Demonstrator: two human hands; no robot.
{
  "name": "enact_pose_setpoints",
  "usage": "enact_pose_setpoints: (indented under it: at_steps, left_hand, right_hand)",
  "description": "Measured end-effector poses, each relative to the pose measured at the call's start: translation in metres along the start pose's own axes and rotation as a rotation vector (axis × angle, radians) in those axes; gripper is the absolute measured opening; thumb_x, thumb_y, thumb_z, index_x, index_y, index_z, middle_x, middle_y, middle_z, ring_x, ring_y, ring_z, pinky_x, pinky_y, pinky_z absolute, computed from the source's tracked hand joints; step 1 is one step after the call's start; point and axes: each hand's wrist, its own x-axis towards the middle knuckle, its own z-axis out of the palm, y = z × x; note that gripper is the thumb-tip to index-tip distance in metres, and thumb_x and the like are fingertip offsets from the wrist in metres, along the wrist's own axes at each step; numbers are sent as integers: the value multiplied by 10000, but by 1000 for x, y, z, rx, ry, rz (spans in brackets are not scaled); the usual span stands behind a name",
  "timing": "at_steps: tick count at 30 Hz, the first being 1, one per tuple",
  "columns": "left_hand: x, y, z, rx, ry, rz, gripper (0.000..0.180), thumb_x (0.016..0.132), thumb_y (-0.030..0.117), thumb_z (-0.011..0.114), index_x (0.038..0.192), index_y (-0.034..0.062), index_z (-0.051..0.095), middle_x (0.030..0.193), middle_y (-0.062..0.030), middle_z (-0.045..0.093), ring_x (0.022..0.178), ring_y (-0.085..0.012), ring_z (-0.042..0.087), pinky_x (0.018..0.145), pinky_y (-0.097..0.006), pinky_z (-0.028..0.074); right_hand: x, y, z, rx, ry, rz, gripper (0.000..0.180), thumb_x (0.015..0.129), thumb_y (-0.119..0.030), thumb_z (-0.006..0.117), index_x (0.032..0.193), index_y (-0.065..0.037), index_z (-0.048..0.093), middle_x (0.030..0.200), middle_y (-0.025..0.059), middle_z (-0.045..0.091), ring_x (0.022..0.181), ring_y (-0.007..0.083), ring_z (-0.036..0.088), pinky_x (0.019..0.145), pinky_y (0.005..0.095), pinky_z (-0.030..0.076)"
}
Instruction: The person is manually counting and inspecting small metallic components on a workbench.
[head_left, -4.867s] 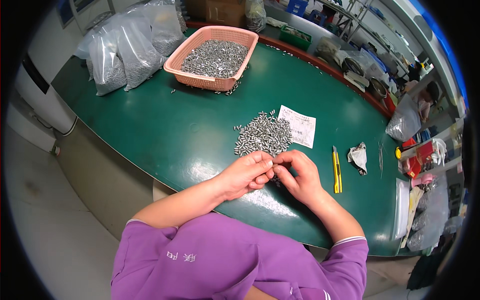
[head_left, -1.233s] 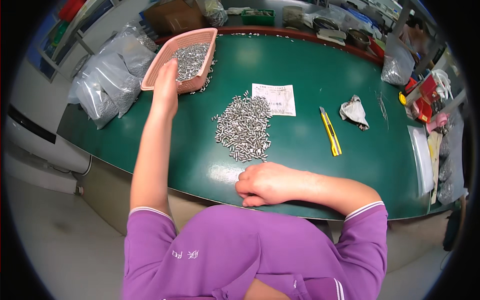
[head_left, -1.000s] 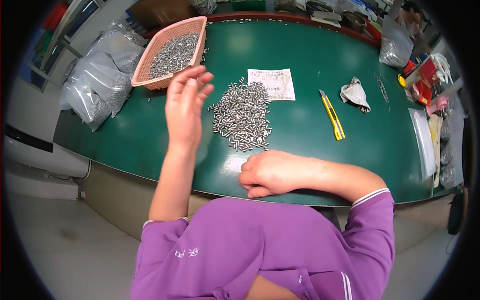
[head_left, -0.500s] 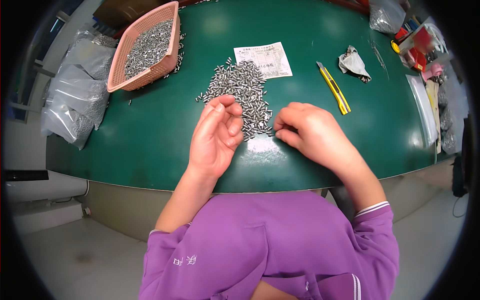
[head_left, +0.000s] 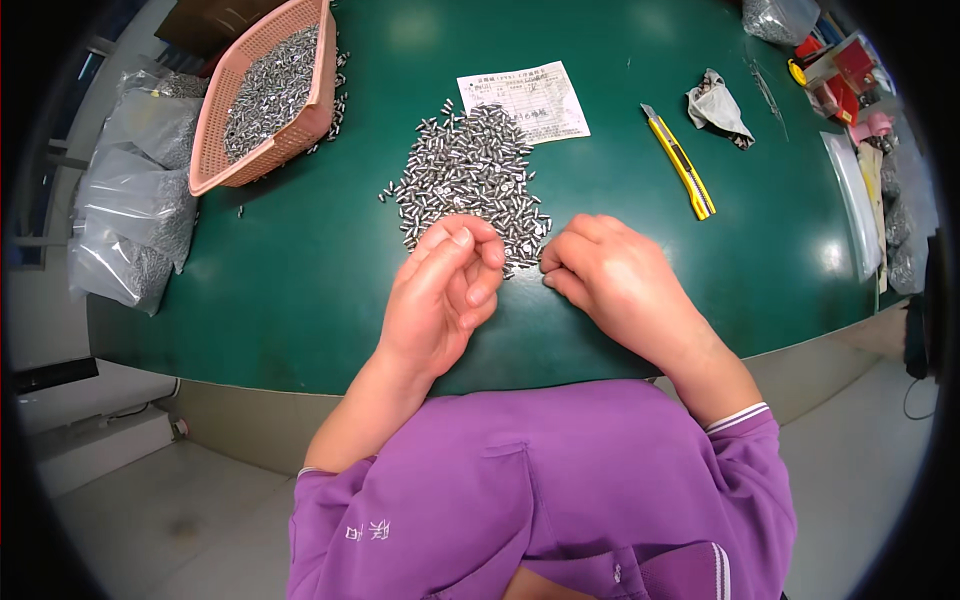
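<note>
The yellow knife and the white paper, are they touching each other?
Apart. The head view shows bare green table between the yellow knife and the white paper.

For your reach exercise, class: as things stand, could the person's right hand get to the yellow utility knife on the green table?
Probably yes. The right hand rests on the green table, and only bare tabletop lies between it and the yellow utility knife.

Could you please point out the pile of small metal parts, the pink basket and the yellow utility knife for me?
pile of small metal parts point(head_left: 468, 170), head view, middle of the heap.
pink basket point(head_left: 312, 112), head view, its right side wall.
yellow utility knife point(head_left: 684, 170), head view, middle of its handle.
</note>
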Motion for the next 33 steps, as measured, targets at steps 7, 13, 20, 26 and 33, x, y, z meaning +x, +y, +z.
enact_pose_setpoints:
  at_steps: [7,13,20,26,33]
  left_hand:
    - [-5,-6,12,343,-70,-214,98,948,119,447,1013,47,463,840,-49,523,483,-75,476,389,-196,361]
    - [-3,-7,8,299,-101,-285,106,930,109,490,1004,38,462,823,-44,533,502,-73,480,383,-197,370]
    - [-2,-6,12,280,-80,-319,90,933,111,477,989,42,463,818,-42,540,511,-72,488,372,-197,365]
    - [-1,-5,10,244,-47,-281,118,949,132,402,939,50,487,777,-59,548,472,-85,480,358,-205,357]
    - [-1,-4,11,232,-18,-278,170,948,147,365,911,45,495,747,-81,552,460,-99,478,351,-210,351]
  right_hand:
    - [8,2,-7,337,152,-21,105,750,-46,660,823,-60,586,798,56,577,771,229,564,668,328,462]
    - [8,-2,-4,481,142,-115,100,754,-67,660,835,-79,604,810,38,596,787,228,575,691,339,469]
    - [7,0,-2,513,159,-110,96,750,-57,667,838,-72,632,807,44,605,771,223,588,668,328,479]
    - [5,6,-5,303,208,8,106,731,-51,670,829,-70,633,813,51,594,775,228,582,659,326,477]
    - [2,8,2,86,96,-35,116,682,-57,689,772,-67,615,787,55,570,768,244,564,652,353,467]
